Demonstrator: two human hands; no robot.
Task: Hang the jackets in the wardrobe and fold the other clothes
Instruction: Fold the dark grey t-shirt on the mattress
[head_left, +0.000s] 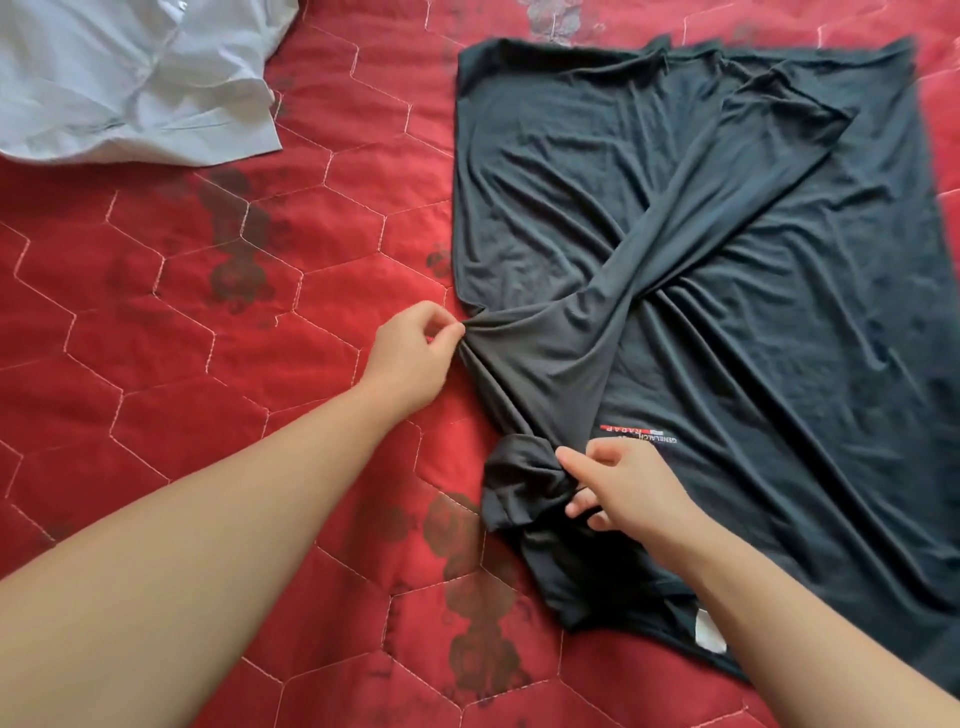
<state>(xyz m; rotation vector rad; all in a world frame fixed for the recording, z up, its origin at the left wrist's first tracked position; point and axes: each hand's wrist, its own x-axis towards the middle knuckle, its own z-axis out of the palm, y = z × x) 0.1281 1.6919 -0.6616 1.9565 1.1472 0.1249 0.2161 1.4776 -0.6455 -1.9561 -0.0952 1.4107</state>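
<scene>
The dark T-shirt lies spread on the red bed, thin, limp and slinky, rucking wherever pulled. The left hand pinches its side edge; the right hand has its grip on the bunched sleeve. Hems and seams look the best holds.

A dark grey T-shirt lies spread on the red quilt, its collar end nearest the viewer and its hem at the far side. The cloth is wrinkled, with a broad fold running slantwise across it. A small red and white logo sits on the chest, and a white label shows at the neck. Its near left sleeve is bunched and gathered.
</scene>
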